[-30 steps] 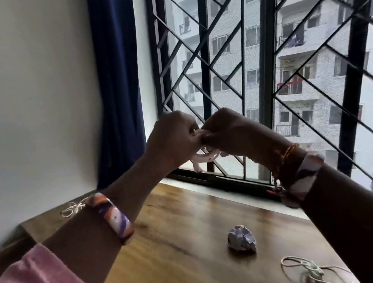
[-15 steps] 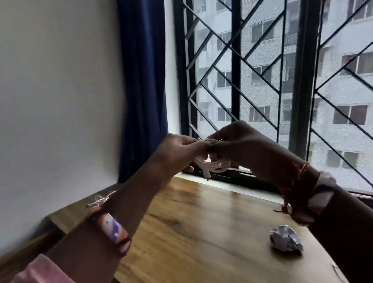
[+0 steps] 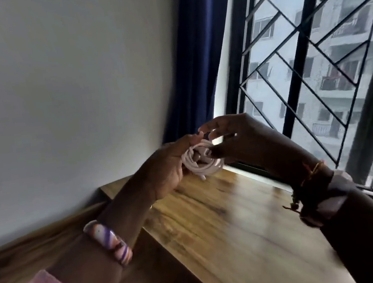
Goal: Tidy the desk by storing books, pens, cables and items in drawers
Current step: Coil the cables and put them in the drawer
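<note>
Now, step: coiling cable [image 3: 203, 161] above surface [image 3: 248, 222].
Left hand [image 3: 169, 166]: grip clamped on coil.
Right hand [image 3: 233, 136]: pinched loose end; best tucked snugly.

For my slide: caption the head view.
Both hands, left and right, hold a coiled white cable above the desk.

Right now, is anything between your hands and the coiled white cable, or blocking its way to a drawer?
Nothing between them: the left hand grips the white cable coil and the right hand pinches its end. No drawer is in view, so that path cannot be judged.
</note>
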